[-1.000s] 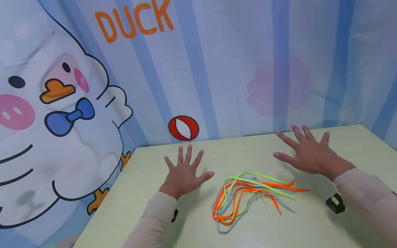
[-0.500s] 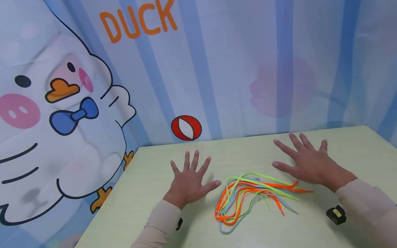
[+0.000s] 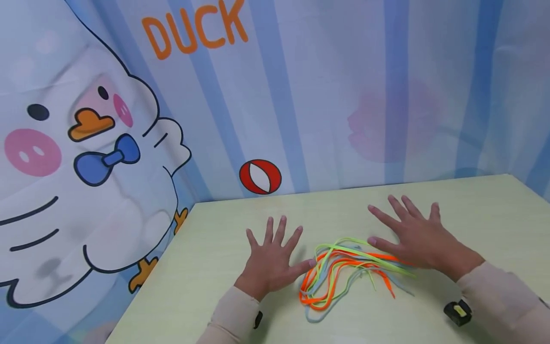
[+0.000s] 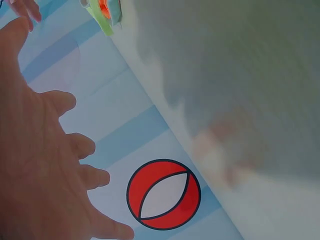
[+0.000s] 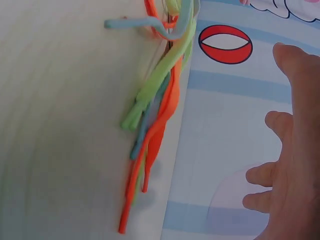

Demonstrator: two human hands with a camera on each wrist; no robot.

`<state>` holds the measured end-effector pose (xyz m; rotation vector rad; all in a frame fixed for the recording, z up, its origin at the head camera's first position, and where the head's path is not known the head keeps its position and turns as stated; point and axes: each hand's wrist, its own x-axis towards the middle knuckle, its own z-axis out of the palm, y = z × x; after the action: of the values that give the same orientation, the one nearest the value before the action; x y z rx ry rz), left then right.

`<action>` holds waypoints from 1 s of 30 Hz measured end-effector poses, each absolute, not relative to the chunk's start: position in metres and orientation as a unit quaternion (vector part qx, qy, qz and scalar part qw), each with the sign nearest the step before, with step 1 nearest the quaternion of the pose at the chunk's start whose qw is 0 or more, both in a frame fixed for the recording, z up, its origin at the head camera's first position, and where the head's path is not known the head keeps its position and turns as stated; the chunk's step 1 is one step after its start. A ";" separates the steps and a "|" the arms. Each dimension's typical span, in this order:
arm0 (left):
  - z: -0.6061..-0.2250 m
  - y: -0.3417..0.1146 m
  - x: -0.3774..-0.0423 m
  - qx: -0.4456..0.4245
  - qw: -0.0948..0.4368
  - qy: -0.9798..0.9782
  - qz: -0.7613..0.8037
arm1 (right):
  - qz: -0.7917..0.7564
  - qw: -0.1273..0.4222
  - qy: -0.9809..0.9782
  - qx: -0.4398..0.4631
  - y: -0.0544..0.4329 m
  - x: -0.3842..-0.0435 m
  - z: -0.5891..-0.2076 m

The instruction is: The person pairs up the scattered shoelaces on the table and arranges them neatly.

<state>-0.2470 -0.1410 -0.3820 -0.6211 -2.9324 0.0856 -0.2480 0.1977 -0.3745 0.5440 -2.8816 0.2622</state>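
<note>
A loose bundle of flat shoelaces [image 3: 331, 277] in orange, lime green and pale blue lies on the table, bent round at its left side with loose ends toward the right. My left hand [image 3: 270, 265] hovers at the bundle's left, palm down, fingers spread and straight; its thumb tip overlaps the laces in the head view. Over the right ends of the laces is my right hand [image 3: 418, 239], also spread wide and holding nothing. The right wrist view shows the lace ends [image 5: 160, 115] below that hand, apart from its fingers. A corner of the bundle [image 4: 105, 12] appears in the left wrist view.
The pale table [image 3: 369, 325] runs back to a striped blue curtain [image 3: 326, 95] printed with a large duck [image 3: 111, 205] and a red ball [image 3: 260, 177]. Small black devices [image 3: 458, 312] sit under both wrists.
Both hands have come closer to the shoelaces: the left moved right and nearer, the right moved left and nearer. The shoelaces stay in place; the head view has shifted slightly.
</note>
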 end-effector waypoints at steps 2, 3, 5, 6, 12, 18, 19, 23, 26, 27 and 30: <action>-0.383 -0.139 -0.246 -0.208 0.069 -0.975 0.030 | 0.090 0.100 -0.973 0.186 0.195 -0.247 -0.376; -0.384 -0.138 -0.245 -0.209 0.068 -0.975 0.031 | 0.092 0.101 -0.973 0.187 0.194 -0.247 -0.376; -0.386 -0.137 -0.243 -0.211 0.066 -0.975 0.029 | 0.094 0.103 -0.972 0.188 0.192 -0.246 -0.377; -0.386 -0.136 -0.243 -0.212 0.066 -0.975 0.029 | 0.096 0.105 -0.972 0.188 0.191 -0.245 -0.378; -0.388 -0.131 -0.238 -0.215 0.058 -0.975 0.026 | 0.104 0.115 -0.968 0.195 0.185 -0.241 -0.381; -0.391 -0.126 -0.237 -0.218 0.062 -0.973 0.035 | 0.109 0.121 -0.967 0.198 0.180 -0.241 -0.384; -0.391 -0.125 -0.238 -0.219 0.063 -0.973 0.039 | 0.110 0.121 -0.966 0.198 0.180 -0.240 -0.384; -0.391 -0.121 -0.238 -0.227 0.064 -0.970 0.054 | 0.116 0.121 -0.965 0.200 0.178 -0.238 -0.385; -0.389 -0.117 -0.240 -0.234 0.063 -0.968 0.060 | 0.124 0.126 -0.962 0.206 0.177 -0.237 -0.386; -0.388 -0.116 -0.241 -0.236 0.064 -0.968 0.060 | 0.129 0.126 -0.961 0.210 0.176 -0.237 -0.387; -0.384 -0.112 -0.244 -0.241 0.069 -0.967 0.054 | 0.142 0.121 -0.958 0.220 0.172 -0.238 -0.390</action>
<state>-0.2437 -0.1116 -0.3841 -0.7246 -2.9097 0.1619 -0.2383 0.1723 -0.3895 0.6419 -2.7970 0.4134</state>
